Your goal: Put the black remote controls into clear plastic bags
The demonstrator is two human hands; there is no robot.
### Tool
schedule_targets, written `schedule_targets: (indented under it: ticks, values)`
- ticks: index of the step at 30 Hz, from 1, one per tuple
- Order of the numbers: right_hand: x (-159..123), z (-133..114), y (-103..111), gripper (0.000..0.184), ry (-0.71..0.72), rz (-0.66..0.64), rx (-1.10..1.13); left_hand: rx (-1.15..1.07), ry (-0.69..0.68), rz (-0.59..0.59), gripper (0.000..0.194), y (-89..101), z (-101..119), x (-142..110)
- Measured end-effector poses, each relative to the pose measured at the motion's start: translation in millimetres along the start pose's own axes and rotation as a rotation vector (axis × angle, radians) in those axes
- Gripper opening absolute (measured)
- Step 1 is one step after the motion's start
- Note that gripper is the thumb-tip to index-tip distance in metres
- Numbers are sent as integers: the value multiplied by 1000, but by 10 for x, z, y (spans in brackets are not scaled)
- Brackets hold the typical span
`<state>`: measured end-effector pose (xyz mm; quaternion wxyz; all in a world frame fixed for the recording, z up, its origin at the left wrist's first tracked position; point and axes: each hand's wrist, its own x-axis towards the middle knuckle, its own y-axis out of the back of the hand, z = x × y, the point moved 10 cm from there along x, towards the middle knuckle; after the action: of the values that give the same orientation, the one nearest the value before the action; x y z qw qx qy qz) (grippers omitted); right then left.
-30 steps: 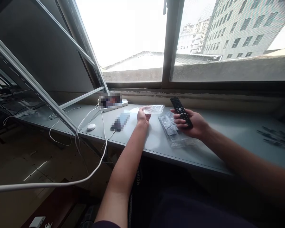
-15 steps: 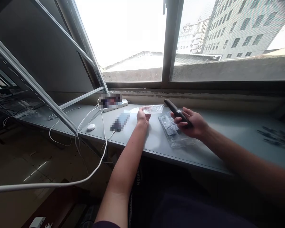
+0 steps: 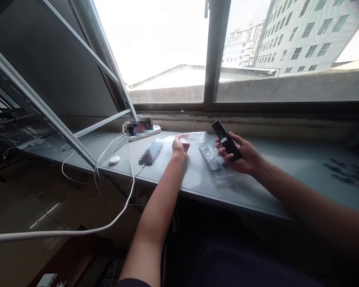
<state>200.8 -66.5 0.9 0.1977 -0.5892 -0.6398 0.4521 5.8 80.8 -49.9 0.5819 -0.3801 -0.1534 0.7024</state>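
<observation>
Holding a slim black plastic remote control (image 3: 228, 144) in the right hand (image 3: 247, 154) right now, with the fingers curled round its lower half. It's up above the table, tilted, top end pointing away and a bit left, plain back facing up with a small white label (image 3: 224, 140) around the middle.

Left hand (image 3: 180, 148) is closed on the near end of a thin, shiny clear plastic bag (image 3: 194, 137). The bag sticks out to the right over the table and looks pretty flat, but with the glare I honestly can't tell if anything's in it.

Between the hands and partly under the right one there's a loose pile of crinkled clear plastic bags (image 3: 215, 162) lying on the long pale grey table (image 3: 194, 175). They look greyish and creased, and I can't make out any contents.

Over to the left: a pixelated dark flat gadget (image 3: 149, 154) with a white cable at its near end, a small round white disc (image 3: 114, 160) by the table edge, and a white power strip (image 3: 157, 129) further back, partly pixelated too. Far right, a bunch of thin dark items (image 3: 348, 174), too blurry to identify.
</observation>
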Motion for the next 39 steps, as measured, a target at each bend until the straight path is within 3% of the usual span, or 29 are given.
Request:
schedule_targets:
  ticks: [5,11,16,26,30,36,39]
  values:
    - [2,-24,48,19,23,62,-16,6,-20,-18,23,-22,17,-11]
    - [2,-32,66,32,30,72,-41,39,-27,-15,25,-17,26,-15]
    - [1,-52,9,40,53,-2,-39,28,-29,-15,24,-11,20,-11]
    - [-14,-60,-37,27,88,-25,-8,39,-26,-27,22,-15,21,1]
    - [-38,-82,-52,38,96,-20,13,41,-25,-19,22,-8,16,5]
    - [-15,-45,59,37,66,92,-8,32,-27,-21,23,-9,11,6]
    - [6,-31,41,38,55,52,-24,43,-34,-21,23,-15,17,2]
